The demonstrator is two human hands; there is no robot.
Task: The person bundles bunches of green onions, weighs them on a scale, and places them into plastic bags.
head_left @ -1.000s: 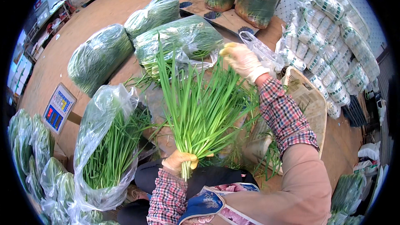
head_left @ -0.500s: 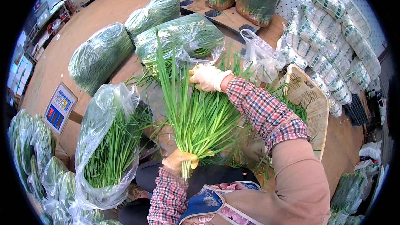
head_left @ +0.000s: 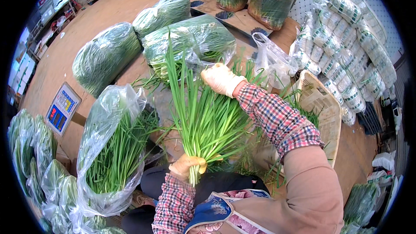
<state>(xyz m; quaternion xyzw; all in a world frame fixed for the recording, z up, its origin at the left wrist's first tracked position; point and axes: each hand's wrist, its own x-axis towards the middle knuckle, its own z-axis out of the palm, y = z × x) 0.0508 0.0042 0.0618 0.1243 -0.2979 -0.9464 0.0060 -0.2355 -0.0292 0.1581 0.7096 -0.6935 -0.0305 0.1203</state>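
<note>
A fanned bunch of garlic chives [head_left: 208, 125] stands over my lap, leaf tips pointing away from me. My gloved left hand [head_left: 187, 166] is closed round its pale stem ends, which stick out below the fist. At the upper leaves, my gloved right hand [head_left: 222, 80] has its fingers curled in; whatever they pinch is hidden by the hand. To the left, an open clear plastic bag [head_left: 104, 117] holds loose chives [head_left: 113, 158]. Beyond the bunch lies a filled bag of chives [head_left: 188, 39], its near end showing cut stems.
A pale plastic crate [head_left: 325, 104] with loose greens stands at my right, beside a crumpled clear bag [head_left: 273, 60]. Wrapped white packs [head_left: 342, 47] are piled at the far right. A digital scale [head_left: 63, 109] stands left, near more filled bags [head_left: 106, 58].
My right hand has shifted very slightly up and right along the leaves. My left hand keeps its hold on the stems, and the view has moved a little.
</note>
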